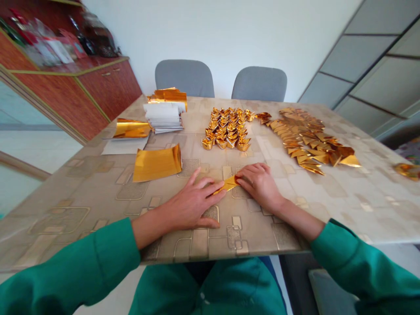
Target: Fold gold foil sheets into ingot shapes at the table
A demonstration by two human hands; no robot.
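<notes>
A narrow folded strip of gold foil paper (230, 183) lies on the table in front of me. My left hand (193, 199) rests flat with its fingers spread, the fingertips pressing on the strip's left end. At the other end, the curled fingers of my right hand (260, 183) close on the strip, the thumb and index finger near its tip. Just beyond my left hand is a stack of gold foil sheets (157, 164), its right edge curling up.
Behind stand folded gold ingots (226, 129) in rows. Flat folded gold pieces (305, 138) spread at the right. White-backed sheets (163, 117) and a curled gold sheet (132, 128) lie at the back left. Two grey chairs (184, 78) stand across the patterned table (108, 205).
</notes>
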